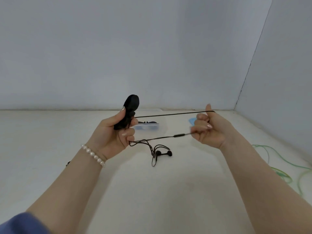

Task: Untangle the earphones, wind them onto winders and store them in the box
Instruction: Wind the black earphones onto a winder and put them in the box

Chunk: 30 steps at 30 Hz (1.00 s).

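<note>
My left hand (116, 130) grips a black winder (130, 107) upright above the white table. A black earphone cable (168, 114) runs taut from the winder to my right hand (207, 127), which holds it looped over the curled fingers. The lower strand, with its inline remote (179, 136), comes back to my left hand. The black earbuds (163, 153) and some slack cable lie on the table below. A clear plastic box (152, 127) stands behind my hands, with a dark winder inside.
Green earphone cable (283, 169) lies loose on the table at the right. A blue winder (192, 121) shows partly behind my right hand. Grey walls close the table at the back and right.
</note>
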Tool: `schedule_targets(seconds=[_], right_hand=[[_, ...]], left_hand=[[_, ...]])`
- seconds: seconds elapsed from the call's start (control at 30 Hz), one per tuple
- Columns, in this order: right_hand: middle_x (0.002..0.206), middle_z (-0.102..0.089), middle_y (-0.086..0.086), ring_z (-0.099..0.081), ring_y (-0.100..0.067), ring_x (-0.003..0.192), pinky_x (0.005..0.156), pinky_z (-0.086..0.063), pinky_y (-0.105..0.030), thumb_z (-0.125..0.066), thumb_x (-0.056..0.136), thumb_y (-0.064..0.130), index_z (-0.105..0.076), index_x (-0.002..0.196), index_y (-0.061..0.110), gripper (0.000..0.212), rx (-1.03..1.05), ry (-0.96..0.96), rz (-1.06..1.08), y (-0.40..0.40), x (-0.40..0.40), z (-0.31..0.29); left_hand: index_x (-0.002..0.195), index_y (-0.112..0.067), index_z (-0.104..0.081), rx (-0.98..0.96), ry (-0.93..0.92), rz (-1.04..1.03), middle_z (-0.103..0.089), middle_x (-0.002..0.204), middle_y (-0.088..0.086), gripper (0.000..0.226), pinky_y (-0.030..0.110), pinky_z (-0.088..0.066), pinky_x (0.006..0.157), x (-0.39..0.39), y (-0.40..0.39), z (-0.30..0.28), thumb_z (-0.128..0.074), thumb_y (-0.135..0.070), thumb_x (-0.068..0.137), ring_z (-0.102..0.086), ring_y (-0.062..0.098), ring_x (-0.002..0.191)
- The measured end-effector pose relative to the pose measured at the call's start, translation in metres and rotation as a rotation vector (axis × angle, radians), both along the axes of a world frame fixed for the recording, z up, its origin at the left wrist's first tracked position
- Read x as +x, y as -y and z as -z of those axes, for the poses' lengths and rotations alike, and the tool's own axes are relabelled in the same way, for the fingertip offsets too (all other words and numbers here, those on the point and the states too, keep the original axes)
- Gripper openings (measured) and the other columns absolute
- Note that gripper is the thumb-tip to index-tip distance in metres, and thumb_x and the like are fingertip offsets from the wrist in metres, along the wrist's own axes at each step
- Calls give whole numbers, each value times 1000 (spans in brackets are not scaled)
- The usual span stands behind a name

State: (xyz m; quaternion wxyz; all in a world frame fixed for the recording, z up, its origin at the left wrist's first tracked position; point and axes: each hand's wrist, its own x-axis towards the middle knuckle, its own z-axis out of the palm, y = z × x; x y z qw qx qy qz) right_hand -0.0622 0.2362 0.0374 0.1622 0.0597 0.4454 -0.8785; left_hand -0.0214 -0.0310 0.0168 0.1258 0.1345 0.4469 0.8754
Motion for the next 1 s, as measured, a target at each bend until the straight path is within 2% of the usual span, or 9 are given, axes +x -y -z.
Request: schedule_targets(seconds=[0.07, 0.2, 0.3, 0.37, 0.43, 0.63, 0.73, 0.8, 1.0], right_hand=[[34, -23, 0, -24, -14, 28, 34, -28, -20, -43, 83, 68, -44, 46, 10, 68, 301, -86, 74, 1, -2, -2], [48, -39, -6, -42, -24, 50, 52, -28, -31, -56, 79, 61, -37, 48, 12, 62, 1456, -523, 510, -13, -9, 12], [50, -39, -3, -33, -20, 50, 51, -24, -31, -60, 81, 54, -32, 50, 14, 57, 1591, -557, 466, -19, -15, 27], [54, -46, -7, -36, -22, 52, 51, -25, -28, -60, 84, 47, -40, 50, 11, 53, 1402, -487, 432, -22, -18, 31], [52, -46, -8, -45, -26, 54, 54, -37, -28, -57, 85, 52, -52, 59, 8, 51, 885, -243, 397, -26, -16, 25], [77, -70, -19, -70, -36, 77, 72, -54, -58, -32, 85, 69, -57, 73, 3, 72, -144, -10, 154, -32, -9, 19], [38, -31, 1, -35, -12, 32, 50, -48, -18, -31, 83, 74, -36, 49, 13, 70, -253, -15, 159, -33, -8, 10], [36, -19, 2, -18, -14, 29, 37, -22, -13, -42, 79, 74, -29, 46, 15, 69, 64, -78, 284, -34, -8, 6], [49, -39, -4, -46, -24, 52, 49, -26, -30, -59, 82, 37, -40, 50, 13, 44, 1522, -502, 601, -21, -5, 14]], left_hand=[[68, -18, -66, 72, 2, -59, -52, 60, -4, 18, 21, -49, 52, 0, 0, -2, -72, -34, 62, -42, 8, 37], [71, -18, -63, 244, 45, -209, -54, 61, -6, 17, 15, -46, 50, -2, 19, -5, -59, -33, 75, -39, 2, 36], [76, -19, -61, 289, 55, -201, -57, 66, -8, 21, 14, -44, 45, -3, 29, -2, -69, -33, 63, -38, 3, 31], [79, -19, -60, 349, 45, -180, -60, 70, -8, 23, 14, -44, 42, -5, 33, 1, -71, -31, 62, -38, 3, 30], [80, -15, -61, 462, 18, -119, -65, 78, -5, 22, 14, -43, 39, -6, 39, 3, -73, -27, 66, -40, 4, 29], [80, -8, -67, 502, -42, -26, -68, 114, 2, 19, 15, -45, 40, -9, 44, 8, -71, -25, 74, -42, 5, 30], [86, -3, -67, 541, -46, 98, -62, 125, 6, 23, 17, -44, 40, -11, 48, 10, -64, -26, 85, -37, 8, 31], [83, -4, -67, 536, -39, 34, -60, 128, 5, 22, 15, -41, 36, -9, 48, 7, -64, -26, 83, -25, 4, 33], [74, -12, -64, 444, -31, -251, -62, 125, -2, 25, 9, -29, 29, -3, 45, -1, -56, -35, 80, -28, 6, 22]])
